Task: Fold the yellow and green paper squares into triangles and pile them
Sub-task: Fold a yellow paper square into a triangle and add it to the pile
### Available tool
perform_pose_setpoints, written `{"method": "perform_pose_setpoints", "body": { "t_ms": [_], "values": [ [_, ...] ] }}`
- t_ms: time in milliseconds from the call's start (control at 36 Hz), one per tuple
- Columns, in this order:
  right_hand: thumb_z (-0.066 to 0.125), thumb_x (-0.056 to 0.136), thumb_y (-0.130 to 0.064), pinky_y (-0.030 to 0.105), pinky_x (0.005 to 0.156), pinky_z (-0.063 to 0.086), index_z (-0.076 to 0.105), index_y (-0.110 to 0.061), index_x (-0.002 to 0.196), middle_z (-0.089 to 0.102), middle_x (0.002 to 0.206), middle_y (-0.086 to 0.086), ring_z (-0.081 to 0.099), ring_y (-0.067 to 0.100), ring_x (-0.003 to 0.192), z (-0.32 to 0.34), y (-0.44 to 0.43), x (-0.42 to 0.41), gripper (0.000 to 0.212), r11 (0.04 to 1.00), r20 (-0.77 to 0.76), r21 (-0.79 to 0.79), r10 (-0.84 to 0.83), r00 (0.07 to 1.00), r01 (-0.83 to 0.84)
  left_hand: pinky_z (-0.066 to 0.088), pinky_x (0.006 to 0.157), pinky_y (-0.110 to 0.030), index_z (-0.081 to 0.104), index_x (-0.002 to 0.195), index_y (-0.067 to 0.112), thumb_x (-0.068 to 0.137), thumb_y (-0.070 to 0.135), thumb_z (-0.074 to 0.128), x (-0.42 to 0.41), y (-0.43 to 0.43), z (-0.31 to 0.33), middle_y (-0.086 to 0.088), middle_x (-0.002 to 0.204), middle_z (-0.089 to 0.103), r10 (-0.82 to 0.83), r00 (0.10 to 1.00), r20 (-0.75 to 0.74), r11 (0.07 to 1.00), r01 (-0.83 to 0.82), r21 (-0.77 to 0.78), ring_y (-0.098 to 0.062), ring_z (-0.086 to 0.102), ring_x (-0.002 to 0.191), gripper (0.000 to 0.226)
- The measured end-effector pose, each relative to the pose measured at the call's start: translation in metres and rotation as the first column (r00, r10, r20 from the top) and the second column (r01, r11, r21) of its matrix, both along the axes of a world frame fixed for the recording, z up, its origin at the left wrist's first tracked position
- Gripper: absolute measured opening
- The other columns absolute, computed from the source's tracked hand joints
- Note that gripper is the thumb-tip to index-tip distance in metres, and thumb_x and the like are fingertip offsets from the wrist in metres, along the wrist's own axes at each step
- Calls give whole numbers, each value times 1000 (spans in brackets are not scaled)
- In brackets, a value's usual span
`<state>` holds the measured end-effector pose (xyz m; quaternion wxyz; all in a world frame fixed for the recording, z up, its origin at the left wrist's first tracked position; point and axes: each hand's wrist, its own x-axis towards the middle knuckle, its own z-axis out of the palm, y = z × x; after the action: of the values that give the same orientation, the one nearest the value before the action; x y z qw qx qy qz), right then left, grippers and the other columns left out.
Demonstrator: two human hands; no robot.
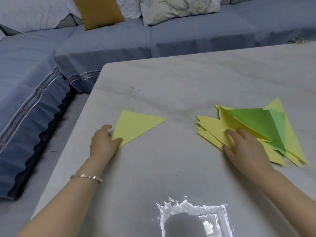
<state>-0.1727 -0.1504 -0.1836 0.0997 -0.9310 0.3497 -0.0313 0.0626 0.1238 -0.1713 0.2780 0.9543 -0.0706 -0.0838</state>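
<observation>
While the right hand [246, 147] lies flat, fingers [230, 133] straight, on the pile [259, 124] at right, the left hand [103, 141] pinches the near corner of a folded triangle [136, 127] on the tabletop [171, 82], which next, I reckon, needs carrying onto that pile.

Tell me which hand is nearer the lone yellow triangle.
Left. The left hand holds the lone yellow triangle at its near corner; the right hand rests on the pile, off to its right.

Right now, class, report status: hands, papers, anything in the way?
Left hand pinches a corner of the yellow triangle. Right hand presses flat on the pile. Nothing lies between them.
</observation>
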Motion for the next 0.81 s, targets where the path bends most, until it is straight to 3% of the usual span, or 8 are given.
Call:
{"method": "perform_pose_setpoints", "body": {
  "t_ms": [56,167,278,389,472,583,667,806],
  "values": [
    [64,83,-19,44,85,42,59,-5,116,57,115,25,54,41,104,-5,-2,0,37,998,25,-52,22,999,-20,35,98,-42,36,138,17,79,21,71,-6,-5,2,-16,131,42,6,997,80,999,-10,46,-35,40,119,70],
    [64,79,0,49,68,53,67,6,96,66,93,26,62,44,79,-10,2,-4,18,984,249,-168,98,964,-57,20,104,-30,30,143,14,83,17,65,-42,-26,10,-12,139,32,-194,958,211,981,196,15,-28,26,128,69],
    [47,85,-3,46,86,48,63,7,107,64,110,24,61,42,101,-8,17,-6,29,928,450,-320,326,831,-190,24,108,-28,41,136,18,87,22,55,-88,-39,11,-5,142,34,-425,822,379,864,494,-102,-17,24,132,51],
    [40,86,-3,32,104,25,46,-8,125,49,131,6,40,26,125,-17,45,0,41,822,413,-369,562,717,-433,27,108,-31,43,128,12,88,11,41,-121,-42,-1,-9,140,44,-541,605,584,732,681,-28,-20,34,133,41],
    [20,99,-13,29,109,18,45,-14,127,45,135,5,36,23,129,-32,66,11,38,775,365,-259,631,684,-576,23,110,-31,40,131,10,96,16,29,-132,-40,-22,-8,142,42,-658,555,510,683,724,94,-19,32,134,38],
    [37,86,-12,30,101,31,48,-16,126,58,128,7,52,25,120,-48,83,22,42,745,276,-80,655,703,-663,27,104,-34,54,126,7,101,34,6,-138,-29,-46,-7,133,55,-730,640,241,684,678,271,-15,36,128,60],
    [43,84,-15,29,103,29,58,-11,121,57,129,6,52,23,120,-46,92,17,41,757,204,-38,645,737,-652,26,103,-37,44,132,7,100,42,8,-143,-19,-57,-5,138,50,-749,638,180,656,674,339,-16,33,132,59],
    [14,98,-46,29,109,17,42,-9,136,37,144,4,29,15,135,-43,102,2,60,751,42,-68,660,750,-657,22,106,-39,39,139,6,94,60,19,-142,-9,-59,-8,149,33,-815,547,192,574,712,404,-21,24,140,73]
  ]
}}
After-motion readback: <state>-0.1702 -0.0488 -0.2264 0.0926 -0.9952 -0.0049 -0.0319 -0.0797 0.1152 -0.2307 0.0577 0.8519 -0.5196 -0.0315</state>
